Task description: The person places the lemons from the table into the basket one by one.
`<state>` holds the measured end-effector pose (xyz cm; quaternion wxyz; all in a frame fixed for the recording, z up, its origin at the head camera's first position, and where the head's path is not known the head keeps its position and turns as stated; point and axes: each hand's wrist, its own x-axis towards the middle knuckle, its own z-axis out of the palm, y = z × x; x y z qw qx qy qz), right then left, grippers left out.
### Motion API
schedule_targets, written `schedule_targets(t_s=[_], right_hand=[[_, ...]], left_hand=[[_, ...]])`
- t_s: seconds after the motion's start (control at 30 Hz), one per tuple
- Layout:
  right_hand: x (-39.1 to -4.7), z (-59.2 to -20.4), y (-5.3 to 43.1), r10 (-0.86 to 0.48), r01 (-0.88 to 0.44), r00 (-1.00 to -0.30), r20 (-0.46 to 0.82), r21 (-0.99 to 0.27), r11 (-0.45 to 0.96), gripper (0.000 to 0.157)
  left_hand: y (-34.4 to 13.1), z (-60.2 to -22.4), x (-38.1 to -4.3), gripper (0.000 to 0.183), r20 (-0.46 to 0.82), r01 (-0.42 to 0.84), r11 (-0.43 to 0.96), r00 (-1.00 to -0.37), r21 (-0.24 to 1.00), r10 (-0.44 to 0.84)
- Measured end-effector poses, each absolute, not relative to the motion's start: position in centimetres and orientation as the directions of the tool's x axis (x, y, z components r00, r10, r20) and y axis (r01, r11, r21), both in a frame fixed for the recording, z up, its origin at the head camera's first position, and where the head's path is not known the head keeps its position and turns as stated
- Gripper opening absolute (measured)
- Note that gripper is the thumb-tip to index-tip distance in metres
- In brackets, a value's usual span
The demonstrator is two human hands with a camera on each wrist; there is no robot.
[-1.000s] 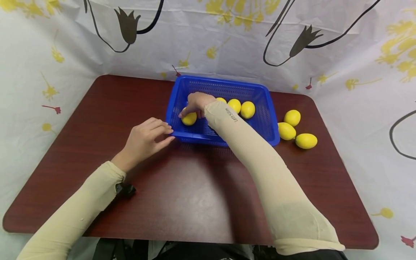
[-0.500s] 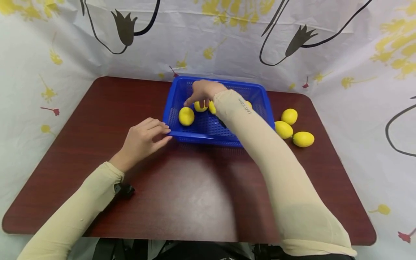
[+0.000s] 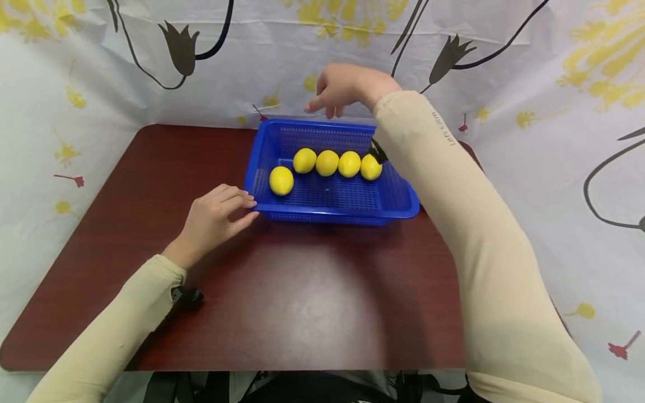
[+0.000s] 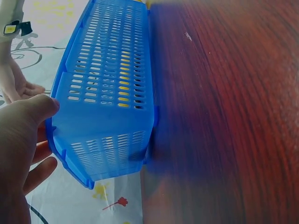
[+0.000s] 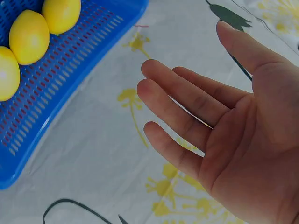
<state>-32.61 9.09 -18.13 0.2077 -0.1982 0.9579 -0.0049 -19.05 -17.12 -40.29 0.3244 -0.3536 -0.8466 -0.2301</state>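
Head view: your blue basket [image 3: 327, 211] sits far on the worktop [image 3: 302, 291], four lemons [image 3: 327, 163] in a row, a fifth lemon [image 3: 281, 181] nearer left. Left wrist: your left hand [image 4: 21, 144] pinches the basket's near-left corner, presumably for steadiness. Right wrist: your right hand [image 5: 233, 130] spreads loose, empty fingers [image 5: 177, 112]

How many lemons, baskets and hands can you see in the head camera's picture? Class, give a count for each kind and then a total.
Lemons: 5
Blue basket: 1
Left hand and right hand: 2
Total: 8
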Motion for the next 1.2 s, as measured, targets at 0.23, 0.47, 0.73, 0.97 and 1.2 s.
schedule_targets(t_s=[0.23,0.47,0.73,0.97,1.2], right_hand=[[-31.6,-17.7,12.4,-0.451,-0.445,-0.839,-0.304,-0.093,0.891,0.055],[-30.4,-17.7,17.5,-0.447,-0.444,-0.851,-0.275,-0.077,0.893,0.056],[-28.5,-18.8,24.0,-0.387,-0.385,-0.897,-0.213,-0.052,0.921,0.058],[-26.9,-22.3,29.4,-0.328,-0.313,-0.937,-0.118,-0.126,0.941,0.051],[-25.1,-27.1,33.3,-0.265,-0.237,-0.955,-0.132,-0.195,0.952,0.053]], left_hand=[[-17.2,-40.3,-18.9,0.024,0.698,0.742,0.65,-0.554,0.167,0.454],[-17.0,-40.2,-18.6,0.025,0.672,0.728,0.669,-0.57,0.148,0.472],[-16.8,-40.0,-18.7,0.023,0.688,0.728,0.671,-0.56,0.143,0.461],[-16.8,-39.6,-18.4,0.024,0.683,0.727,0.674,-0.559,0.131,0.471],[-16.9,-39.5,-18.1,0.024,0.675,0.726,0.674,-0.568,0.141,0.47]])
